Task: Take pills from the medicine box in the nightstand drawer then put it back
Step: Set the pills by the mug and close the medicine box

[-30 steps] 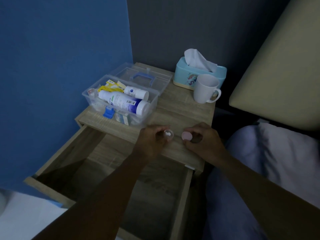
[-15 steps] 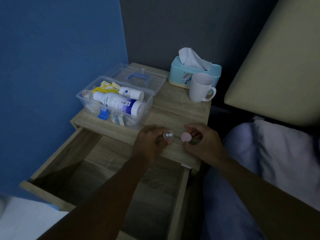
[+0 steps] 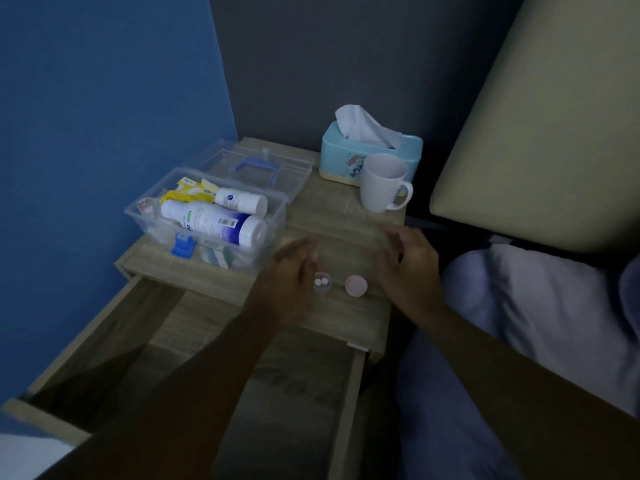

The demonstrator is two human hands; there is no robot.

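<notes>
The room was dim and both hands were blurred, so finger detail was hard to read. The left hand (image 3: 289, 271) hovered with fingers loosely spread, just left of a small clear cup (image 3: 322, 282) holding 2 white pills (image 3: 320, 282); it possibly brushed the cup's side, but gripped nothing. The right hand (image 3: 408, 265) was also open and empty, just right of the cup, with a pink cap (image 3: 356, 285) lying flat between cup and hand. Cup and cap sat near the front edge of the nightstand (image 3: 346, 223), apart from each other.

The medicine box (image 3: 207, 220) stood open up and left of the cup, at the top's left edge, its lid (image 3: 252, 164) flat behind it. 2 white bottles (image 3: 213, 221) lay inside; the smaller packets were too dark to identify. Behind the cup, at the back, a mug (image 3: 382, 183) stood just before a tissue box (image 3: 370, 150).

Below the cup the drawer (image 3: 194, 341) was pulled out, its floor partly hidden by both forearms, its left front corner cut off. Bare wood lay open between cup and mug.
</notes>
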